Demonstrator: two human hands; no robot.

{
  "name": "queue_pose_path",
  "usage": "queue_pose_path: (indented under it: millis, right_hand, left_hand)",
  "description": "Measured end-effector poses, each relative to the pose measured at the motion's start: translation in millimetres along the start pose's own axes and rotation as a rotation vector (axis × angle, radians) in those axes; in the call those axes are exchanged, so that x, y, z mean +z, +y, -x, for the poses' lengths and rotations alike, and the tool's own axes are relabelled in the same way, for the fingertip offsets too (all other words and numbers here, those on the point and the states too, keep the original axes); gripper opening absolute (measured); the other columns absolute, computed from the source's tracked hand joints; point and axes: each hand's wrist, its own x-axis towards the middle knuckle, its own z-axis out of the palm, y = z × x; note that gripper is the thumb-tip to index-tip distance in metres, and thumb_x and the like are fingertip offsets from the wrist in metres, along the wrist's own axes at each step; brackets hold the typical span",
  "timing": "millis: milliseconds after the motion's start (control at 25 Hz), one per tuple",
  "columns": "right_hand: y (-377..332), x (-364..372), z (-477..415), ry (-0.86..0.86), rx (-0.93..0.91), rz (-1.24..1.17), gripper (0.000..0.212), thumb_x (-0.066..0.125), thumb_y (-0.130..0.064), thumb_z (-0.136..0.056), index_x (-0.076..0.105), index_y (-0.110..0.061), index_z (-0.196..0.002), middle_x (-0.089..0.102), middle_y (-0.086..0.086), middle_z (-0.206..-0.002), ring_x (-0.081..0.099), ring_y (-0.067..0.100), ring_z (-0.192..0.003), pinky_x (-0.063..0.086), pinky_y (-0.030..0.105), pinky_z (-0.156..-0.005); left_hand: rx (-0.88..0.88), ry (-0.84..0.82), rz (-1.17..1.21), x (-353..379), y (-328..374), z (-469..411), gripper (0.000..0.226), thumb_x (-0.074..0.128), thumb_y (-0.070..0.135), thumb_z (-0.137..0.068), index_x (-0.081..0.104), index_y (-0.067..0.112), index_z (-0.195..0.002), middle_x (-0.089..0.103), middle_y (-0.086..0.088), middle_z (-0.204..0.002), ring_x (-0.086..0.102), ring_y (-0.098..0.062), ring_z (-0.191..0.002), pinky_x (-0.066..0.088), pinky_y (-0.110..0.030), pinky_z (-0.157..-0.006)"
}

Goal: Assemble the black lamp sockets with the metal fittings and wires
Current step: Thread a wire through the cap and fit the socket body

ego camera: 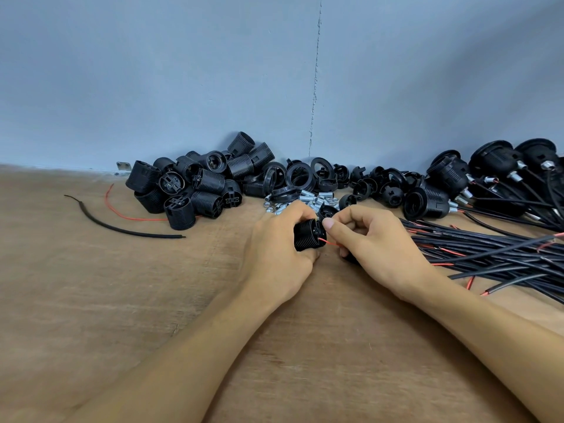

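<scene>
My left hand (274, 245) grips a black ribbed lamp socket (305, 235) lying on its side just above the table. My right hand (372, 242) pinches a thin red wire (328, 242) whose end meets the socket's rear face. A black part under my right palm is mostly hidden. Behind the hands lies a small heap of silver metal fittings (308, 199). A pile of black socket bodies (195, 184) sits at the back left, and black rings and caps (360, 181) lie at the back centre.
A bundle of black and red wires (494, 254) fans out on the right. Finished sockets with wires (488, 175) crowd the back right. A loose black cable (122, 228) and a red wire (122, 213) lie on the wooden table (122, 300) at left. A blue wall stands behind.
</scene>
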Motion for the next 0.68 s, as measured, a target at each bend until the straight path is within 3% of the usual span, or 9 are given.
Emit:
queue_pose_path:
  millis: [160,280,440,680]
  right_hand:
    - [-4.3,0.9,0.8,0.020,-0.007,0.126,0.020,0.065,-0.033,-0.095,0.069,-0.021,-0.080,0.059,-0.006,-0.058,0.052,0.008,-0.058,0.043,0.024,-0.059]
    - [-7.9,2.5,1.6,0.018,-0.003,0.197,0.022,0.062,-0.033,-0.096,0.067,-0.019,-0.079,0.062,0.004,-0.063,0.050,0.012,-0.061,0.042,0.030,-0.062]
    - [-11.1,3.8,2.1,0.027,0.016,0.234,0.024,0.060,-0.030,-0.097,0.066,-0.016,-0.079,0.065,0.013,-0.068,0.048,0.015,-0.062,0.040,0.031,-0.061]
    - [-11.4,5.4,3.6,0.043,0.013,0.257,0.022,0.061,-0.027,-0.098,0.066,-0.013,-0.081,0.055,-0.002,-0.060,0.043,0.011,-0.058,0.032,0.022,-0.054]
  left_hand:
    - [0.002,0.006,-0.006,0.5,-0.7,-0.9,0.042,0.085,0.020,-0.072,0.054,0.041,-0.092,0.067,0.012,-0.087,0.061,-0.010,-0.085,0.045,-0.024,-0.070]
    - [0.021,-0.001,0.015,-0.2,1.0,-1.5,0.043,0.085,0.017,-0.072,0.053,0.040,-0.089,0.067,0.014,-0.080,0.059,-0.010,-0.081,0.039,-0.022,-0.066]
    - [0.051,-0.021,0.011,0.2,2.9,-0.8,0.038,0.083,0.015,-0.074,0.056,0.036,-0.090,0.067,0.012,-0.079,0.060,-0.014,-0.079,0.043,-0.029,-0.065]
    - [0.054,0.000,0.023,1.4,4.0,1.9,0.035,0.079,0.009,-0.073,0.061,0.029,-0.095,0.069,0.012,-0.079,0.062,-0.015,-0.078,0.047,-0.033,-0.066]
